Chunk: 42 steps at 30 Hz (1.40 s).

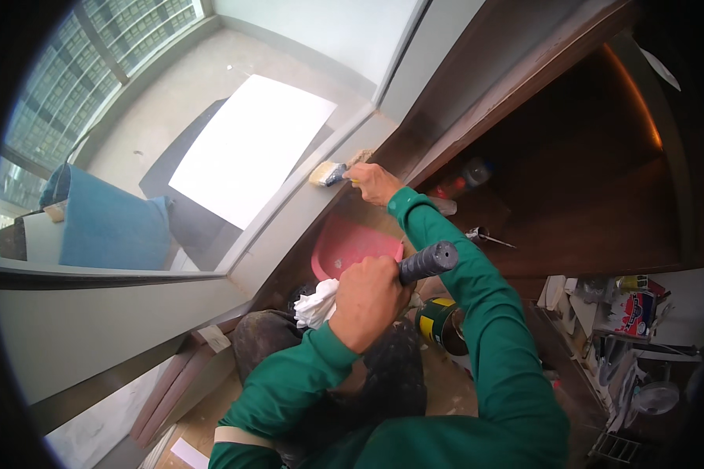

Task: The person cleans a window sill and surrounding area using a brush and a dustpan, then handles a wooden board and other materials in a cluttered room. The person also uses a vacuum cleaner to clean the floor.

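My right hand (374, 184) grips a paintbrush (326, 173), its pale bristles pointing left over the light grey window frame (289, 205). Whether the bristles touch the frame is hard to tell. A brownish patch of dust or debris (361, 156) lies just beyond the brush. Nearer to me, my left hand (370, 303) is closed around a black ribbed handle (430, 262) that sticks out to the right; the rest of that tool is hidden. A crumpled white cloth (316, 305) shows at the left side of this fist, perhaps held too.
Below the frame sits a pink plastic container (352, 244). A dark can with a yellow-green label (440, 322) stands by my right forearm. Behind the glass are a white sheet (250, 148) and a blue cloth (113, 223). Tools and packages (633, 328) crowd the right.
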Available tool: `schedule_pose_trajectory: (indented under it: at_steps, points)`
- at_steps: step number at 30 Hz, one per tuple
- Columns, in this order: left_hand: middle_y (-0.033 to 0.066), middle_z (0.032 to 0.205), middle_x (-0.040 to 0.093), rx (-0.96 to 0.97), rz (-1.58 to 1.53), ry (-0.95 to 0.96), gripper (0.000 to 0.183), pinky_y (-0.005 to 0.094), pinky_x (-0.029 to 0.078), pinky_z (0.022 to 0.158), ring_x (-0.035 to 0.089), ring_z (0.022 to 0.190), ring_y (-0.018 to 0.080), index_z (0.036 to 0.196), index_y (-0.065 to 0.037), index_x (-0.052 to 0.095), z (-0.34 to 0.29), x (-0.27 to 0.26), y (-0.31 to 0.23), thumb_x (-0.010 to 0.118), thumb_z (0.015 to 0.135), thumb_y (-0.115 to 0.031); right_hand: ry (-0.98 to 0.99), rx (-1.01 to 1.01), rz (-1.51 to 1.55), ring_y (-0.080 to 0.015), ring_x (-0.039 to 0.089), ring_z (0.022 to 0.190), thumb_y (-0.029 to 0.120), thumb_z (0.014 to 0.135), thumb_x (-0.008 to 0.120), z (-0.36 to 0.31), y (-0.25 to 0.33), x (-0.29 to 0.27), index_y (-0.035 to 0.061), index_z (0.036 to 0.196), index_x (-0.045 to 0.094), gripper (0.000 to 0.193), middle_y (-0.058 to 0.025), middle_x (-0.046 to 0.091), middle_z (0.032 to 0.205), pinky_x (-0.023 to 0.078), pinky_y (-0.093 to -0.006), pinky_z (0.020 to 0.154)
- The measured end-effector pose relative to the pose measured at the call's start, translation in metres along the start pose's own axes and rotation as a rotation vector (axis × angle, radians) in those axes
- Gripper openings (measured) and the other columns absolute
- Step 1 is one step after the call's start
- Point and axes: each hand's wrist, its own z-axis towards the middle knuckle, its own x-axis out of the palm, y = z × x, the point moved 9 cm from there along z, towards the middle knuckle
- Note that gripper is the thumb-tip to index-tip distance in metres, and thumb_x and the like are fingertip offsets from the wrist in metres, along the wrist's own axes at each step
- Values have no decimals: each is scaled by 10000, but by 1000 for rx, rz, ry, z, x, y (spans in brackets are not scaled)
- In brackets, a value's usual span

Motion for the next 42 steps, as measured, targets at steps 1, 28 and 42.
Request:
schedule_pose_trajectory:
  at_steps: [1,28,42]
  points:
    - [248,661,612,-1,1,5,346,485,509,625,623,651,422,693,28,666,0,-1,1,754,714,-306,16,7,-11,-394,599,907,-24,764,615,-7,-4,-3,6,1003,643,242,-214,619,941,492,-443,792]
    - [251,645,603,36,21,37,284,488,513,625,626,651,423,653,30,599,-4,7,-8,703,723,-225,-330,264,-74,-392,621,812,-49,776,644,-9,-45,-41,6,1027,643,257,-218,628,887,499,-447,707]
    - [237,648,599,0,45,104,233,486,499,594,614,634,421,718,21,580,-15,0,0,679,728,-190,-404,519,-318,-412,644,812,48,846,571,-9,-35,-57,-12,940,595,114,-243,623,889,543,-460,715]
